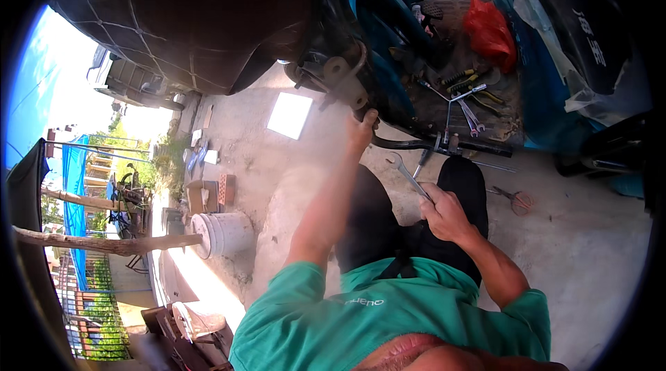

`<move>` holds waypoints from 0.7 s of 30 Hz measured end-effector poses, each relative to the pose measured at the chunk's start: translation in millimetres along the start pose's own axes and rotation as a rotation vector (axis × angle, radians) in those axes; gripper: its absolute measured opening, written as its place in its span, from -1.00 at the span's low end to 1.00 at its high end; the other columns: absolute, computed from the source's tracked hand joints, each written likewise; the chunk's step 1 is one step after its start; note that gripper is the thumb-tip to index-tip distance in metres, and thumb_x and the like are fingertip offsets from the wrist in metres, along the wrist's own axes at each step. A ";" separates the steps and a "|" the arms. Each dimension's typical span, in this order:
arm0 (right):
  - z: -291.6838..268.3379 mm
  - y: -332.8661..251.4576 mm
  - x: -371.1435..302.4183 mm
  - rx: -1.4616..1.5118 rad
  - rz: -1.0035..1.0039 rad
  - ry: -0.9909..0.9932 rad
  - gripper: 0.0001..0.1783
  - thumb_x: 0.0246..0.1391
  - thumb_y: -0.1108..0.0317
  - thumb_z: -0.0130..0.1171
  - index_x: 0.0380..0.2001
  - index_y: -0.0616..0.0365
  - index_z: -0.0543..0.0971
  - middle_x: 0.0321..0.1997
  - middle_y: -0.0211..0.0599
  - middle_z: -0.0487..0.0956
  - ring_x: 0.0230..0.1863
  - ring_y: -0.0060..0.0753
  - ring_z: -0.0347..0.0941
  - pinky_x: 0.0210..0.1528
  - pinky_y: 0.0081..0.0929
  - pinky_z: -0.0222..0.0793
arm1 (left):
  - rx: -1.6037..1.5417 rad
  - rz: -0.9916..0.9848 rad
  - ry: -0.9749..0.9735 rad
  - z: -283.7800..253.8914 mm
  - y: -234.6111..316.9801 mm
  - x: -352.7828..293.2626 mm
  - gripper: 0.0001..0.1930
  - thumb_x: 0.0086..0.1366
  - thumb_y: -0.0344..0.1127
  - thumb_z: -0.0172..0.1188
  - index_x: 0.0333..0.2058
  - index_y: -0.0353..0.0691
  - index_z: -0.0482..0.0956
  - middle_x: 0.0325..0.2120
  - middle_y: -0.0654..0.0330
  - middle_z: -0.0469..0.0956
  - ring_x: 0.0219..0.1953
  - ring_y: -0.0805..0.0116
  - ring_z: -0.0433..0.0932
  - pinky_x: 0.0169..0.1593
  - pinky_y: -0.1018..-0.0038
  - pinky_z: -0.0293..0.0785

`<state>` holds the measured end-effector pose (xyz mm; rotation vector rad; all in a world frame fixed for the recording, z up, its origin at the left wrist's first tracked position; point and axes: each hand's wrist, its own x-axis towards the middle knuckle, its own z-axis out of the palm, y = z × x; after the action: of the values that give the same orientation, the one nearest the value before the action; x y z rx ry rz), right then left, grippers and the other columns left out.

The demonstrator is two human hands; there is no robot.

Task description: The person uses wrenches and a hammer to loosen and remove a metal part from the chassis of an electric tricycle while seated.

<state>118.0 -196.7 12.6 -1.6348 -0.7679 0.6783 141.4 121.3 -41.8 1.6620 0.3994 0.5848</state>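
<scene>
Gripped in my right hand, a silver open-ended wrench points up and to the left, its jaw in the air above my knees. My left hand reaches up to the scooter's underside, its fingers closed at the lower end of a worn metal bracket. Just below and right of that hand runs a bent black bar. A screwdriver-like tool stands behind the wrench, partly hidden. On the scooter's dirty footboard lie a Y-shaped socket wrench, pliers and several small wrenches.
A red plastic bag sits at the footboard's far side. Scissors with reddish handles lie on the concrete at right. At left, a white bucket holds a wooden post. A white sheet and a brick are on the ground.
</scene>
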 end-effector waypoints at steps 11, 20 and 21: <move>43.3 -37.9 20.2 -0.389 -0.144 0.101 -0.41 0.21 0.33 0.07 0.30 0.23 0.32 -0.27 0.21 0.65 -0.20 0.30 0.61 -0.11 0.15 0.49 | -0.064 -0.247 -0.028 11.4 78.1 -150.1 -0.56 0.55 -0.12 0.02 0.16 -0.38 0.43 -0.12 0.05 0.60 -0.06 0.22 0.58 0.08 0.28 0.53; 31.7 -81.9 37.7 -0.397 -0.089 -0.107 -0.36 0.12 0.10 0.25 0.20 0.22 0.48 0.01 -0.03 0.67 -0.05 0.06 0.64 0.01 -0.04 0.53 | -0.339 -0.550 0.164 -12.0 101.3 -149.2 -0.53 0.56 -0.18 -0.15 0.22 -0.45 0.35 -0.38 0.07 0.60 -0.36 0.24 0.63 -0.30 0.36 0.54; 23.4 -88.9 46.7 -0.411 -0.150 -0.008 -0.35 0.13 0.12 0.26 0.23 0.20 0.46 0.00 -0.09 0.66 -0.04 0.01 0.63 0.02 -0.10 0.53 | -0.423 -0.587 0.103 -30.2 78.4 -143.6 -0.56 0.57 -0.16 -0.12 0.20 -0.41 0.36 -0.40 0.10 0.59 -0.42 0.27 0.58 -0.34 0.35 0.53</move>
<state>117.6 -133.7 94.3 -1.9185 -1.0768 0.4372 2.4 50.9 16.6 1.0417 0.7483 0.2842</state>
